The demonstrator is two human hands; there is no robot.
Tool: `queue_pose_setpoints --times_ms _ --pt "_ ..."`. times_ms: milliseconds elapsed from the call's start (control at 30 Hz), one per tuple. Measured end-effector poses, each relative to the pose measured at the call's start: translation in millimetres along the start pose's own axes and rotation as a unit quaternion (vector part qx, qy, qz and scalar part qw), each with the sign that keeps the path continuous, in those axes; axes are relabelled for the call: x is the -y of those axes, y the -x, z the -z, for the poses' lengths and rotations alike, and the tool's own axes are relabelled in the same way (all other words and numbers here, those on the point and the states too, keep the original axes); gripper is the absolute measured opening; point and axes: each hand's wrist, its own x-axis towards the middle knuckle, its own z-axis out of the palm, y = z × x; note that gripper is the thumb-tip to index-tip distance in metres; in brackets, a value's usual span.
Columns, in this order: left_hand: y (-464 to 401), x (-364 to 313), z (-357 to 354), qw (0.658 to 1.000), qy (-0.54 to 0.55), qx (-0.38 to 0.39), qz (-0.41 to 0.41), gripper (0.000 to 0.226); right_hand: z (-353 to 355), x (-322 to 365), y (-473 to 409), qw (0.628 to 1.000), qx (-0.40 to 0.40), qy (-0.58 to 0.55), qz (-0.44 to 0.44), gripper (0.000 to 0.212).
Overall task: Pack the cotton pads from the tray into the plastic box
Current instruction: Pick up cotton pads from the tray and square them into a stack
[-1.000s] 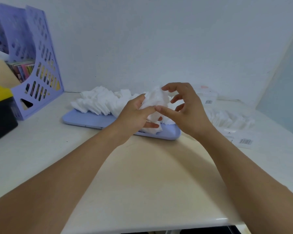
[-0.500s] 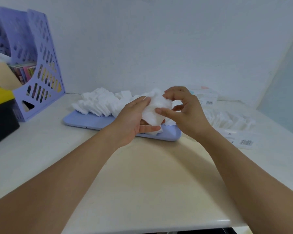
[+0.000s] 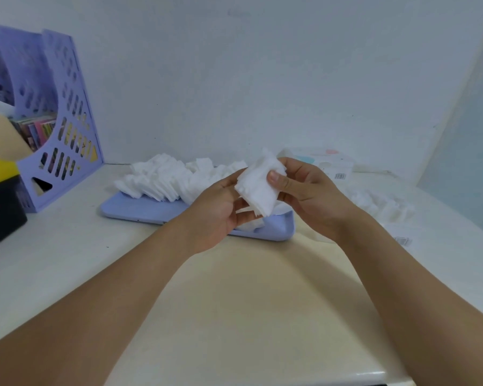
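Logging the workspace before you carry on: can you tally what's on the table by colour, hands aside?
Lilac: 2, the tray and the file rack.
White: 3 groups, the stack of cotton pads held in both hands, the pads on the tray, the pads on the table at right; single pads uncountable.
Yellow and black: 1, a box.
Total: 6.

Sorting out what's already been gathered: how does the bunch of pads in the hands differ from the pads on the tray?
The bunch of pads is held up off the tray, pinched between the left hand and right hand; the pads on the tray lie untouched. The bunch is small and tight; those on the tray spread in a long loose row. Both are white.
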Motion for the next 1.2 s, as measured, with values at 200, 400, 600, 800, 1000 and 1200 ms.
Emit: queue_pose_setpoints --times_ms 200,400,600,800,1000,1200 --pt "1.3 -4.5 4.7 0.998 0.056 -0.013 0.003 0.036 3.4 -0.8 -0.9 0.999 -0.027 0.043 0.003 0.04" --pt "-2.7 -1.2 8.6 0.998 -0.035 -0.051 0.009 0.039 2.7 -4.6 -1.0 0.993 -0.021 0.117 -0.003 0.021" --pt "-3.9 5.6 4.1 0.992 -0.068 -0.104 -0.015 0.023 -5.9 -7.6 -2.2 0.971 -0.1 0.214 0.027 0.038" --pt "-4.6 6.1 2.1 0.991 -0.02 -0.134 -0.012 0.022 -11.5 -6.9 -0.5 0.97 -0.126 0.209 0.01 0.059" --pt "-8.4 6.2 3.5 0.988 0.048 -0.148 0.018 0.029 -13.3 -7.0 -1.8 0.962 -0.153 0.219 0.057 0.051" --pt "-7.5 7.0 5.4 0.99 0.043 -0.134 0.017 0.03 -15.5 -7.2 0.4 0.958 -0.149 0.223 0.104 0.058"
